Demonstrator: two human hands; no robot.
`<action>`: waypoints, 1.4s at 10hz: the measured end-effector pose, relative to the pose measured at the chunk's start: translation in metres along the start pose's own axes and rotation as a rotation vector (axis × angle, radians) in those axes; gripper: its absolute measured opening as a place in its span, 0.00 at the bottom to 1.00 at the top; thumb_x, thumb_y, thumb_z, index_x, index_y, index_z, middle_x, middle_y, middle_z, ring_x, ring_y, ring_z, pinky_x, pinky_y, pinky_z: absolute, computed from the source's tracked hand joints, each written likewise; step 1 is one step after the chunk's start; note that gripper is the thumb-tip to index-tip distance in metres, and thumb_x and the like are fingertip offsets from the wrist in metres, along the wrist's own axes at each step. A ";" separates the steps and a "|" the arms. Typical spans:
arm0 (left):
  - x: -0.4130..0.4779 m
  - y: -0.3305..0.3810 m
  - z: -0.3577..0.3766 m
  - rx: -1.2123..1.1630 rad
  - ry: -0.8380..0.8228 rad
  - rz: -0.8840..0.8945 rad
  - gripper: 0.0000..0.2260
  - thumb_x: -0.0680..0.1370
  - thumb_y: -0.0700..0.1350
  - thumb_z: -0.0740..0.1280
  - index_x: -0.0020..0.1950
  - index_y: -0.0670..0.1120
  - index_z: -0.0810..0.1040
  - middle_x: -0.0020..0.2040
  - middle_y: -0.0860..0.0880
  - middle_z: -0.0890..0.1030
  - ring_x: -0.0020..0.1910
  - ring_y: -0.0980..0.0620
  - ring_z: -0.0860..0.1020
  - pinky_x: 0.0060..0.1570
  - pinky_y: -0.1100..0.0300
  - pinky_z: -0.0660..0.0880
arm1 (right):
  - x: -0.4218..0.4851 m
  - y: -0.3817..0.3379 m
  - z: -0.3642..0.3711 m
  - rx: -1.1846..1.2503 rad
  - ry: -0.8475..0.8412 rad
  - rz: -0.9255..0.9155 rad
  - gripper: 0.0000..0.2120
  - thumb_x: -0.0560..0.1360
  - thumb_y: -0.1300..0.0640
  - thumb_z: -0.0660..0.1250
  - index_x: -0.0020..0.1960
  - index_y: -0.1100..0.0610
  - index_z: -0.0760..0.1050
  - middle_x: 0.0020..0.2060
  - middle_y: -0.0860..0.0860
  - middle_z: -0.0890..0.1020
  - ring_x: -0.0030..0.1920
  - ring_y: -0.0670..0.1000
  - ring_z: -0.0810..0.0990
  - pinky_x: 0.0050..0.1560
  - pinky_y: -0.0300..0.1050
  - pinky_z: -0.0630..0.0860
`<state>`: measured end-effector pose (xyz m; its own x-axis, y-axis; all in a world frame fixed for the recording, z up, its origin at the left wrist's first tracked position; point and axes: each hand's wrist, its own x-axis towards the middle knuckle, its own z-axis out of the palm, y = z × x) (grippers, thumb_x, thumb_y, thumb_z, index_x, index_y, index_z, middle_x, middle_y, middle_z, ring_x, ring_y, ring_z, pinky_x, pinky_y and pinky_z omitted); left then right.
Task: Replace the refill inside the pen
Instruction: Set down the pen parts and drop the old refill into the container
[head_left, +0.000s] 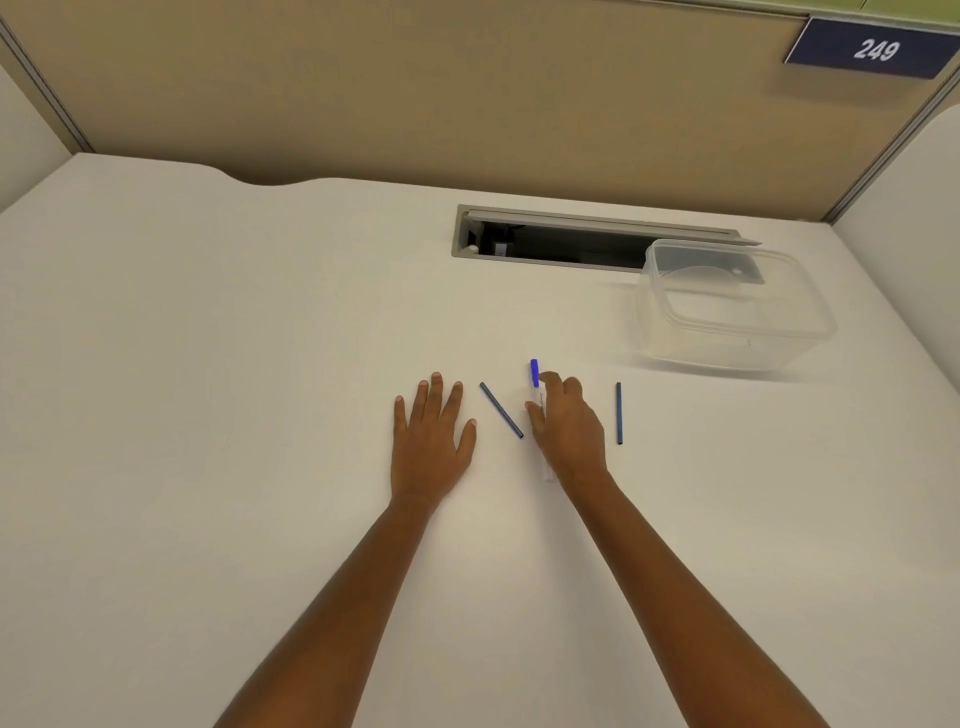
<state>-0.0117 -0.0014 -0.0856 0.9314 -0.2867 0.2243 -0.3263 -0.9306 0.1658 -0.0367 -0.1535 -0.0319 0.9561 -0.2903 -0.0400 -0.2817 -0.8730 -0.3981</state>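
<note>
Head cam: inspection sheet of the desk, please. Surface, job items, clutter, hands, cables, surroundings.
Surface: white desk, bare apart from the items below.
Job's things: pen with blue cap, lying on the desk partly under the right hand; one dark refill lying diagonally between the hands; second refill lying straight, right of the right hand.
Clutter: clear plastic container, lidless, looks empty, back right.
Hands: left hand flat on the desk, fingers spread, holding nothing; right hand curled over the pen, grip not confirmed.
Cables: nothing seen.
Surroundings: open cable slot in the desk, beige partition, sign reading 249.
</note>
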 end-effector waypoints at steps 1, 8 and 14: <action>0.000 0.000 0.002 0.005 0.017 -0.002 0.23 0.74 0.52 0.53 0.62 0.44 0.77 0.61 0.41 0.78 0.59 0.43 0.78 0.56 0.39 0.72 | 0.000 -0.007 -0.001 -0.038 0.017 -0.074 0.15 0.79 0.55 0.55 0.63 0.59 0.68 0.58 0.57 0.73 0.46 0.58 0.77 0.40 0.45 0.69; -0.001 0.000 -0.002 -0.005 -0.050 -0.002 0.23 0.74 0.52 0.53 0.62 0.44 0.77 0.62 0.40 0.78 0.59 0.42 0.78 0.56 0.39 0.72 | 0.000 -0.011 0.014 -0.215 -0.057 -0.224 0.10 0.79 0.61 0.53 0.55 0.62 0.71 0.54 0.59 0.76 0.39 0.56 0.76 0.36 0.44 0.66; 0.011 0.030 0.001 -0.059 -0.103 -0.116 0.25 0.75 0.48 0.49 0.62 0.36 0.75 0.62 0.35 0.76 0.61 0.38 0.76 0.58 0.38 0.70 | 0.071 0.116 -0.148 -0.184 0.520 -0.224 0.08 0.74 0.59 0.62 0.47 0.63 0.76 0.47 0.63 0.78 0.44 0.66 0.78 0.37 0.55 0.74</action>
<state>-0.0113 -0.0326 -0.0787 0.9740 -0.2028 0.1011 -0.2218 -0.9446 0.2419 -0.0140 -0.3337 0.0547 0.8418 -0.2044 0.4995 -0.1311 -0.9752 -0.1781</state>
